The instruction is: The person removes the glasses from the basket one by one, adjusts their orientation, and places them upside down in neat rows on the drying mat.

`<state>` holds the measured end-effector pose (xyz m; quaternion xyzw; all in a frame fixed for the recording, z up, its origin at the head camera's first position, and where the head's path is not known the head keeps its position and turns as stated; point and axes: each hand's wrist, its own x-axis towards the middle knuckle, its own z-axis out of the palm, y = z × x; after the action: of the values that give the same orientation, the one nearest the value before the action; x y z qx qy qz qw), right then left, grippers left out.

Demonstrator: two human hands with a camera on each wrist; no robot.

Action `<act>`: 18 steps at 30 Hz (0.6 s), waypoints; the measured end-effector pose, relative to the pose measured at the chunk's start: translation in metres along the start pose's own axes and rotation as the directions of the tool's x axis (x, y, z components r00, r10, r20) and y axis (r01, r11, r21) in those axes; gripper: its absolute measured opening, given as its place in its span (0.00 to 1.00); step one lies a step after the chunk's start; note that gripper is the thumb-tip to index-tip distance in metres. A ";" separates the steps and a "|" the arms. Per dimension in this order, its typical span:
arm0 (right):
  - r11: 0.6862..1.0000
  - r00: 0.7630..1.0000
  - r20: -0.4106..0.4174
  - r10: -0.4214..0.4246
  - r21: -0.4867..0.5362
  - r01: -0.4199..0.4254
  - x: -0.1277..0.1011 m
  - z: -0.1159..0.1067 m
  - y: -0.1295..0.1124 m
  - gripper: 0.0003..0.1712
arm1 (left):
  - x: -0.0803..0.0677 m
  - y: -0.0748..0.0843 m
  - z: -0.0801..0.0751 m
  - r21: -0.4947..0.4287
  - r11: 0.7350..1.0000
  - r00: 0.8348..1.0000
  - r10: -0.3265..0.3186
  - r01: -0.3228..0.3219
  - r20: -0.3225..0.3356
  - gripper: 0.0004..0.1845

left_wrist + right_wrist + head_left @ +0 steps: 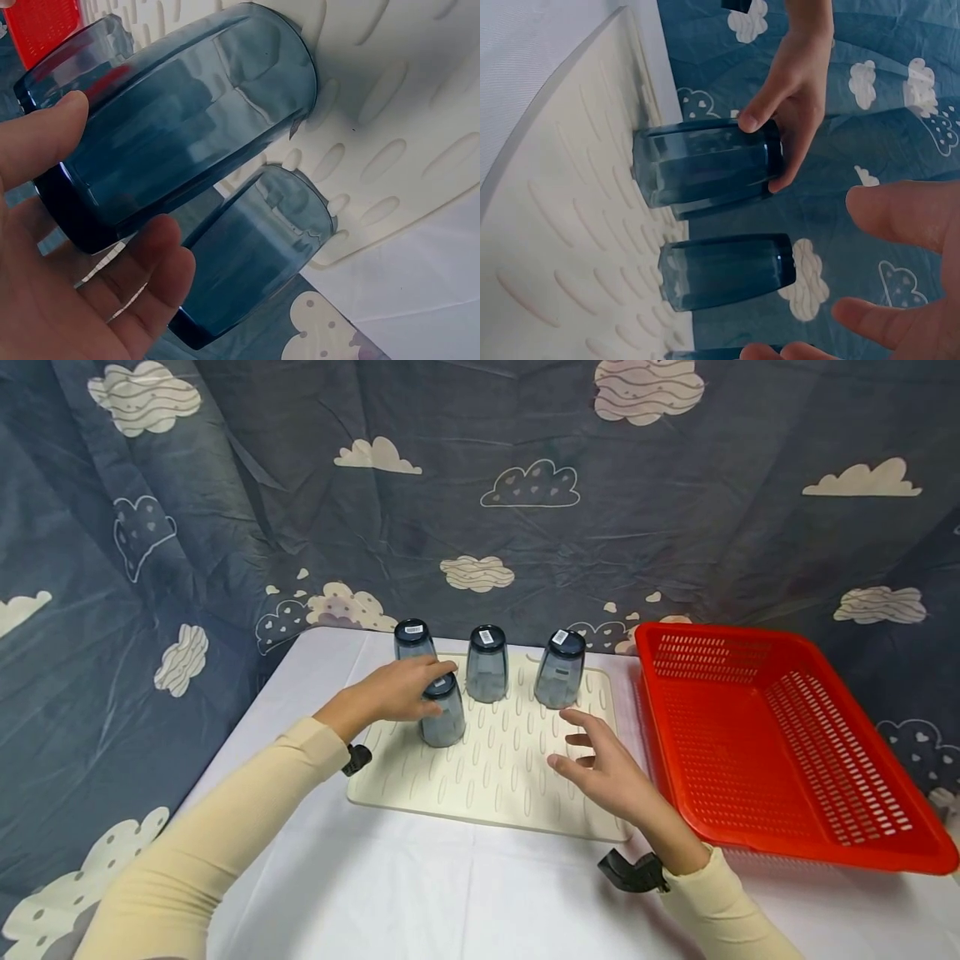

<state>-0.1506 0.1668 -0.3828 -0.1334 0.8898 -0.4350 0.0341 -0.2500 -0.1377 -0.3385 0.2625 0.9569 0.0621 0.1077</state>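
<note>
Setting: Dark blue cloud-print cloth (pixel 480 527) hangs behind a table (pixel 420 885) spread with a white cover.
Mat: a cream ribbed rubber draining mat (pixel 510 777) lies on the table, with a red slotted plastic basket (pixel 780 735) just beside it on the right.
Tumblers: four smoky blue, see-through plastic-looking tumblers stand upside down on the mat, three in a back row (pixel 487 664) and one nearer the person.
Held tumbler: the near inverted blue tumbler (pixel 442 710) sits rim-down at the mat's left part; its upturned base is topmost.
Left hand: the left hand (pixel 397 689) curls over that base, thumb on one side and fingers on the other, as the left wrist view shows (pixel 187 127).
Right hand: the right hand (pixel 603 764) hovers over the mat with fingers spread and loose, holding nothing.
Handling: the tumbler looks light, rigid and smooth-walled, so likely slick if wet; whether it is glass cannot be told, so it may be breakable.
Grip point: the thick base end, or the wall just below it, seems the firmest place to hold.
</note>
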 end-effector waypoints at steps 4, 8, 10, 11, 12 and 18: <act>1.000 1.000 0.004 -0.009 0.001 0.008 -0.001 -0.001 0.000 0.36 | 0.003 -0.001 0.001 0.008 1.000 1.000 -0.004 0.004 0.005 0.40; 1.000 1.000 0.008 -0.009 -0.010 0.010 -0.002 -0.004 0.000 0.36 | 0.002 0.001 0.002 0.013 0.999 1.000 -0.029 0.029 0.008 0.41; 1.000 1.000 0.014 0.000 -0.022 0.001 -0.003 -0.006 -0.001 0.36 | 0.000 0.002 0.002 0.019 0.999 0.999 -0.039 0.039 -0.004 0.42; 1.000 1.000 0.018 -0.001 -0.025 0.002 -0.004 -0.008 -0.001 0.36 | -0.002 0.002 0.003 0.024 0.999 0.999 -0.040 0.040 -0.018 0.42; 1.000 1.000 0.022 -0.004 -0.029 0.004 -0.006 -0.009 -0.002 0.36 | -0.004 0.003 0.003 0.027 0.999 0.999 -0.038 0.039 -0.039 0.42; 0.997 0.998 0.060 -0.030 -0.064 0.034 -0.020 -0.020 -0.002 0.36 | -0.027 0.006 0.011 0.037 0.998 0.954 0.060 -0.052 -0.293 0.35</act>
<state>-0.1345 0.1866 -0.3697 -0.1613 0.8999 -0.4021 0.0489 -0.2217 -0.1463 -0.3436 0.2789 0.9552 0.0896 -0.0414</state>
